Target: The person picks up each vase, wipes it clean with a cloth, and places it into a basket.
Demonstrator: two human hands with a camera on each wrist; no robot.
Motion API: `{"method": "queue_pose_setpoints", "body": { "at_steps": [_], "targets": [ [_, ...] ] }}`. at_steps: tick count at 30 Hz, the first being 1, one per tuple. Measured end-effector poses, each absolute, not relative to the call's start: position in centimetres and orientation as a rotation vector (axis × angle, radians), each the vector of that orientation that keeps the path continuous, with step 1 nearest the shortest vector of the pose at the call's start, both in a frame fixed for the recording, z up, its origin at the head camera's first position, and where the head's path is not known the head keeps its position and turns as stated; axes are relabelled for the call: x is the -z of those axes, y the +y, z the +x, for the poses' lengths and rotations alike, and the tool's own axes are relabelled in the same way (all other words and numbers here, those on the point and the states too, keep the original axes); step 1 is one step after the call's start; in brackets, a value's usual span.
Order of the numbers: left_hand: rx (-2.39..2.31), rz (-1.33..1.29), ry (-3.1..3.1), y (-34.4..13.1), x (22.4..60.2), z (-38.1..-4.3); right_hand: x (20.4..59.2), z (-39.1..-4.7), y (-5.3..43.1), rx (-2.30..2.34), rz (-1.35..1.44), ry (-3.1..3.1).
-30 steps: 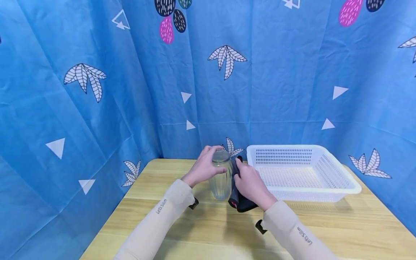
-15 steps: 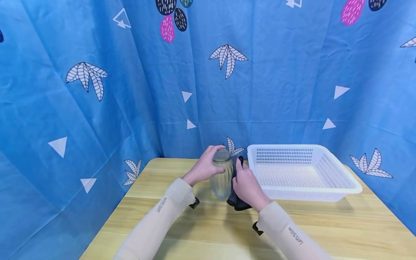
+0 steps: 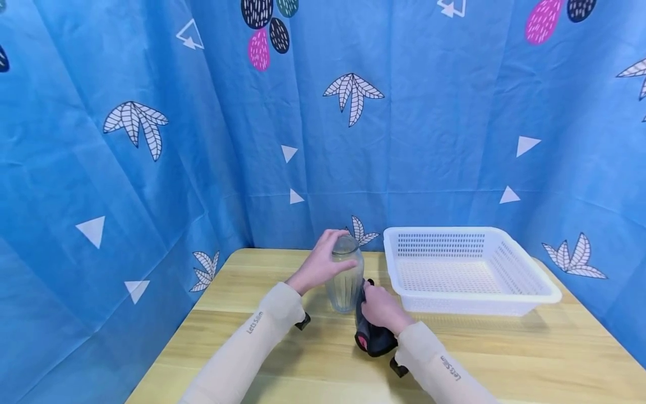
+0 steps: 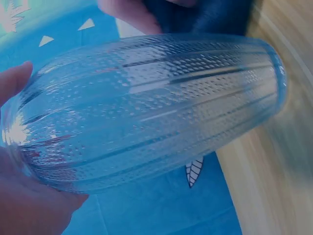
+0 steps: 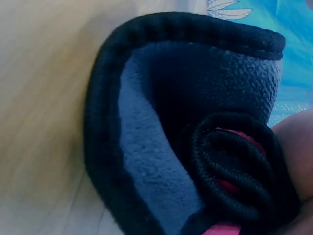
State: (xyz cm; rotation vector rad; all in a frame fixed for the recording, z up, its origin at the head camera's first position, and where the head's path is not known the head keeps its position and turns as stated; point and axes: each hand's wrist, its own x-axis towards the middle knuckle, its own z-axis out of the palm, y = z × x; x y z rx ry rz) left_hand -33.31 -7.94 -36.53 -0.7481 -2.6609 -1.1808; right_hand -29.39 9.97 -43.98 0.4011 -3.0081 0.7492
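Near the middle of the worktop (image 3: pixel 323 370), your left hand (image 3: pixel 325 262) curls fingers and thumb round the upper end of a clear glass jar (image 3: pixel 345 289), roughly upright; you can't tell whether its base is touching. It should prove rigid, breakable and rather slippery, with some weight; the ribbed, dimpled body probably offers the surest hold. Just right of it, your right hand (image 3: pixel 382 308) grips a dark fabric piece (image 3: pixel 377 342), black-edged with pink showing; expect it soft, light and floppy, best pinched by its bound edge. Farther right sits a white perforated basket (image 3: pixel 469 306). As for writing, small lettering on your left sleeve (image 3: pixel 237 350) and right sleeve (image 3: pixel 429 353) seems to read "Let's Slim".
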Motion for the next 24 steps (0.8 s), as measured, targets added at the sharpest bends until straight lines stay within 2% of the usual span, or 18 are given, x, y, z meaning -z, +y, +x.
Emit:
{"method": "queue_pose_setpoints", "body": {
  "at_steps": [6,13,24],
  "targets": [
    [1.234,-0.732,-2.650,-8.0,36.9,-33.3,43.4,-29.3,10.3,-0.934,0.325,-2.991],
    [1.060,-0.699,-2.636,-8.2,36.2,-33.2,40.5,-27.9,10.7,-1.077,0.301,-2.825],
    [1.060,-0.737,-2.698,-8.1,35.3,-32.7,37.4,-27.2,10.8,-1.004,0.396,-2.529]
  ]
}}
